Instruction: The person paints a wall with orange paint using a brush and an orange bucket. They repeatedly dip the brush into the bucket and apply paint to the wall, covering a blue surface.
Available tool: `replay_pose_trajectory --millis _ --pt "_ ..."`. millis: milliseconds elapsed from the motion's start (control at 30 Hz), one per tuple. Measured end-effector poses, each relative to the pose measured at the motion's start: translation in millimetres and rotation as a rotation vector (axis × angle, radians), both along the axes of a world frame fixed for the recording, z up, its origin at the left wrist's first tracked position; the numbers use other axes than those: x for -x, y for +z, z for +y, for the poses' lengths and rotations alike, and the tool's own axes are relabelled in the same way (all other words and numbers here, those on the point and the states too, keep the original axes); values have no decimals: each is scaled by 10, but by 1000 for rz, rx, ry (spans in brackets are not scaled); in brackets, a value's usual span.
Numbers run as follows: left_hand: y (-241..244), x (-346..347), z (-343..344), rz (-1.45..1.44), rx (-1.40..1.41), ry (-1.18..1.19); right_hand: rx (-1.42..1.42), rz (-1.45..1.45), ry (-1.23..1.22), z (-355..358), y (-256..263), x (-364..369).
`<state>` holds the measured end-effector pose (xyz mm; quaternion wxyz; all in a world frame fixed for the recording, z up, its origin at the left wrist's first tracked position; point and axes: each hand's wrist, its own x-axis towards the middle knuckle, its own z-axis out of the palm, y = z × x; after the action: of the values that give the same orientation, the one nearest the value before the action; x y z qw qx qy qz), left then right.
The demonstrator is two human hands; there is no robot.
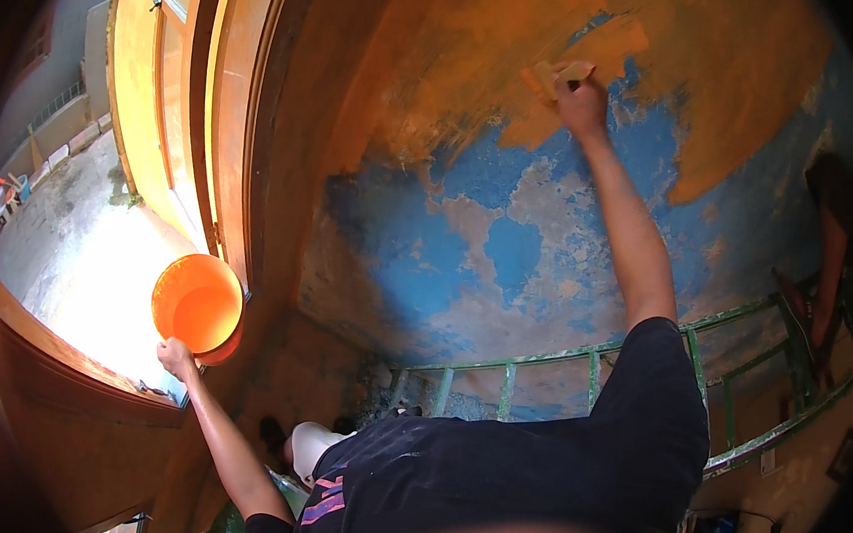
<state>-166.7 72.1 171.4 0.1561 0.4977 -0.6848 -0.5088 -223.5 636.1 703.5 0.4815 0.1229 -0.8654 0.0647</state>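
Note:
An orange plastic bucket [232, 344] with orange liquid inside hangs tilted at the left, its rim held by my left hand [178, 358]. Up at the wall, my right hand [581, 104] grips a yellowish block, perhaps a sponge or wide brush, that touches the painted surface. The wall [426, 266] is orange in its upper part; below that, worn blue paint and bare grey patches show. The orange edge is uneven and streaky around my right hand. How the fingers wrap the block is partly blurred.
A green metal ladder [508, 389] runs along below the wall and up to the right. At the left is an open window with a wooden frame [259, 132], bright ground outside. Another person's arm [831, 269] shows at the far right.

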Motion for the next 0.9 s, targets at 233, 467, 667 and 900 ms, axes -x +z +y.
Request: replay_pose_trajectory --millis 233,467,667,900 --pt "-156 29 -69 28 -18 -54 -611 621 -125 77 1557 68" --pt "139 -20 104 39 -46 -20 -559 55 -8 -195 337 15" --pt "-25 15 48 47 -8 6 -199 217 -27 -8 1530 326" --pt "-238 59 -36 105 16 0 -698 502 -70 -179 1783 474"
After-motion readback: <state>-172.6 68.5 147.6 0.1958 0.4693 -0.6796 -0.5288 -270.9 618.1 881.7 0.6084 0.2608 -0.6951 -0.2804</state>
